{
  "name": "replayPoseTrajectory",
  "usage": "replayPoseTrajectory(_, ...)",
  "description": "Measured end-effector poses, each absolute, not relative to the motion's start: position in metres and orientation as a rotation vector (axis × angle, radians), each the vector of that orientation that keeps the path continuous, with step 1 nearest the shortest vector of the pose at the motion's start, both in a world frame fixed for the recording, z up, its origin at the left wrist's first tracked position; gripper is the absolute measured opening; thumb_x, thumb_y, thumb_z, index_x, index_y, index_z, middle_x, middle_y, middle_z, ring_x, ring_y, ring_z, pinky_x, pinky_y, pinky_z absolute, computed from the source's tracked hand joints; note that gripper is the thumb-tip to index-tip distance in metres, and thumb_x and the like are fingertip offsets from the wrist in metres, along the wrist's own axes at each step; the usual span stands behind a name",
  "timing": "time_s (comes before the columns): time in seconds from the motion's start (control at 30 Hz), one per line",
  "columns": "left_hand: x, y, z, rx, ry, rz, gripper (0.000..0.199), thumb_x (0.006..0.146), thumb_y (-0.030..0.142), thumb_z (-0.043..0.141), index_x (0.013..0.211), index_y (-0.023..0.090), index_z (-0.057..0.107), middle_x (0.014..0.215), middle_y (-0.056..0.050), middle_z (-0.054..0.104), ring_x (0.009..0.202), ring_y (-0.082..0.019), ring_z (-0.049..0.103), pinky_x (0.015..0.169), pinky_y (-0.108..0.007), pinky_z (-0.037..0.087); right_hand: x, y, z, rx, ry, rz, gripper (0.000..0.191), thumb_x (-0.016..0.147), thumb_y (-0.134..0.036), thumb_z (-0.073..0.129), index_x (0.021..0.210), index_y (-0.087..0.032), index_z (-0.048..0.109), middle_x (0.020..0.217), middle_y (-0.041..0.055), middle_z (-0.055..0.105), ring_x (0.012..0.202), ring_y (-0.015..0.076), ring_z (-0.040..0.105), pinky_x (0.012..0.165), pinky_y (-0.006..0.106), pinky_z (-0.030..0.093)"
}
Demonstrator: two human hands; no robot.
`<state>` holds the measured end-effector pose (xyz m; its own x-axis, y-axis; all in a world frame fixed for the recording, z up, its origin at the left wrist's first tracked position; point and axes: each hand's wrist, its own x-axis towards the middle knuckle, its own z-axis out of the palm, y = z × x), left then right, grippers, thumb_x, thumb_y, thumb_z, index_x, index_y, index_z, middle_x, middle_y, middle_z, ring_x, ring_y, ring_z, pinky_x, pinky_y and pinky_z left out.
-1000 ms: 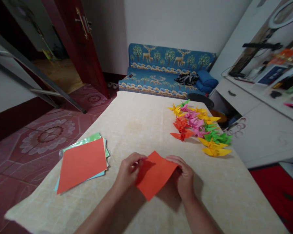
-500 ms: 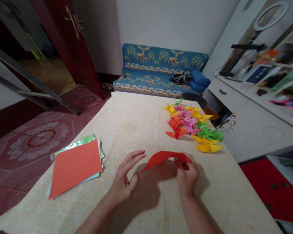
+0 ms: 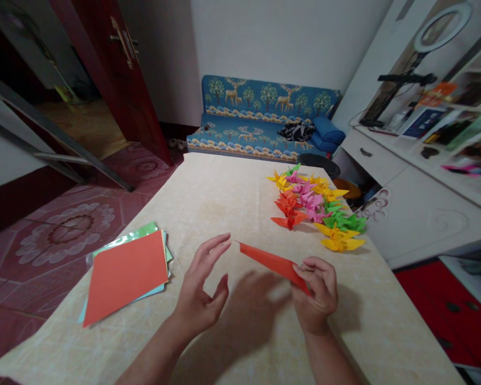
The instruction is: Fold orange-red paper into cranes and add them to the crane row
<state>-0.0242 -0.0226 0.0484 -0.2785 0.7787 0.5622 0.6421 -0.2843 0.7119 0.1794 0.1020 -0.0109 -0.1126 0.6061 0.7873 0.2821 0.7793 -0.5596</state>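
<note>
My right hand (image 3: 315,289) pinches one end of a red sheet of paper (image 3: 270,260) between thumb and fingers. The paper is held above the table, seen nearly edge-on, its far end pointing left. My left hand (image 3: 204,283) is open, thumb and fingers spread apart, just left of the paper's free end; the fingertips come close to that end, and I cannot tell whether they touch it. Several folded paper cranes (image 3: 310,200) in red, pink, yellow, green and orange stand grouped on the table beyond my right hand.
A stack of coloured paper (image 3: 124,278), red on top, lies on the table's left side, partly over a clear wrapper. A cream cloth covers the table (image 3: 220,203). Behind it stands a blue patterned sofa (image 3: 244,125); a white cabinet (image 3: 433,208) is at the right.
The red paper has gone from a bowed curve to a straight, edge-on strip. My right hand has turned and shifted slightly right. My left hand's thumb has come away from the paper.
</note>
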Motion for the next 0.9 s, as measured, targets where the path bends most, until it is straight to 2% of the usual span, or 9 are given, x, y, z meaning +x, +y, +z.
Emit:
replayPoseTrajectory(0.07,-0.026,-0.021,0.039,1.960,1.799,1.382,0.070,0.080,0.006,0.052,0.144,0.027,0.032,0.147,-0.011,0.038,0.135,-0.027,0.035,0.110,-0.046,0.034,0.187,0.104,-0.015,-0.613,-1.903,0.349,0.031,0.075,-0.004,0.062,0.095,-0.027,0.067,0.105,0.0060,0.055,0.084,0.0182,0.060,0.068,0.032,0.051)
replayPoseTrajectory(0.17,-0.031,-0.019,0.013,2.130,1.779,1.057,0.071,0.082,0.005,0.049,0.146,0.029,0.028,0.144,-0.009,0.046,0.138,-0.025,0.033,0.112,-0.051,0.028,0.196,0.107,-0.021,-0.496,-2.200,0.419,0.040,0.077,-0.001,0.052,0.106,-0.026,0.064,0.106,0.0080,0.057,0.092,0.0201,0.060,0.071,0.033,0.053)
replayPoseTrajectory(0.33,-0.043,-0.019,-0.020,2.225,1.543,0.854,0.054,0.082,0.010,0.053,0.133,0.028,0.051,0.131,-0.008,0.059,0.129,-0.025,0.046,0.108,-0.046,0.035,0.201,0.103,-0.018,-0.523,-2.491,0.406,0.029,0.079,-0.001,0.048,0.090,-0.021,0.066,0.100,0.0095,0.064,0.088,0.0199,0.061,0.069,0.033,0.053)
replayPoseTrajectory(0.43,-0.047,-0.022,-0.025,2.161,1.517,0.895,0.043,0.084,0.011,0.052,0.125,0.023,0.059,0.123,-0.010,0.065,0.124,-0.024,0.052,0.103,-0.041,0.043,0.200,0.096,-0.013,-0.503,-2.565,0.457,0.035,0.075,0.002,0.047,0.093,-0.021,0.067,0.106,0.0086,0.066,0.101,0.0227,0.059,0.082,0.039,0.051)
replayPoseTrajectory(0.5,-0.048,-0.024,-0.024,2.118,1.508,0.940,0.038,0.085,0.013,0.051,0.121,0.022,0.062,0.118,-0.011,0.067,0.119,-0.023,0.057,0.097,-0.037,0.047,0.199,0.091,-0.012,-0.490,-2.535,0.573,0.038,0.074,0.003,0.048,0.097,-0.022,0.067,0.105,0.0065,0.069,0.101,0.0214,0.060,0.086,0.038,0.050)
replayPoseTrajectory(0.63,-0.049,-0.016,-0.015,1.890,1.651,0.959,0.029,0.089,0.019,0.046,0.107,0.019,0.069,0.104,-0.010,0.072,0.094,-0.020,0.067,0.082,-0.029,0.052,0.191,0.093,-0.018,-0.769,-2.301,0.804,0.015,0.085,-0.014,0.053,0.084,-0.020,0.066,0.080,0.0032,0.069,0.077,0.0169,0.063,0.070,0.028,0.050)
replayPoseTrajectory(0.73,-0.053,0.006,-0.009,1.638,1.904,0.846,0.026,0.088,0.032,0.052,0.089,0.017,0.072,0.073,-0.005,0.071,0.063,-0.016,0.062,0.058,-0.024,0.045,0.180,0.106,-0.026,-1.116,-2.165,0.877,0.021,0.083,-0.025,0.057,0.062,-0.020,0.055,0.058,-0.0021,0.058,0.053,0.0130,0.055,0.049,0.022,0.041)
replayPoseTrajectory(0.83,-0.055,0.030,-0.007,1.539,2.118,0.740,0.025,0.081,0.039,0.059,0.076,0.017,0.070,0.060,-0.001,0.064,0.054,-0.014,0.054,0.049,-0.023,0.032,0.169,0.114,-0.034,-1.268,-2.031,0.902,0.006,0.078,-0.025,0.059,0.074,-0.022,0.055,0.061,-0.0033,0.060,0.053,0.0128,0.057,0.047,0.021,0.041)
replayPoseTrajectory(0.9,-0.054,0.038,-0.008,1.519,2.232,0.702,0.025,0.079,0.041,0.061,0.073,0.018,0.068,0.060,0.000,0.063,0.054,-0.013,0.053,0.049,-0.023,0.028,0.165,0.113,-0.038,-1.332,-1.973,0.816,0.010,0.076,-0.024,0.059,0.085,-0.023,0.055,0.066,-0.0023,0.063,0.056,0.0138,0.060,0.050,0.021,0.044)
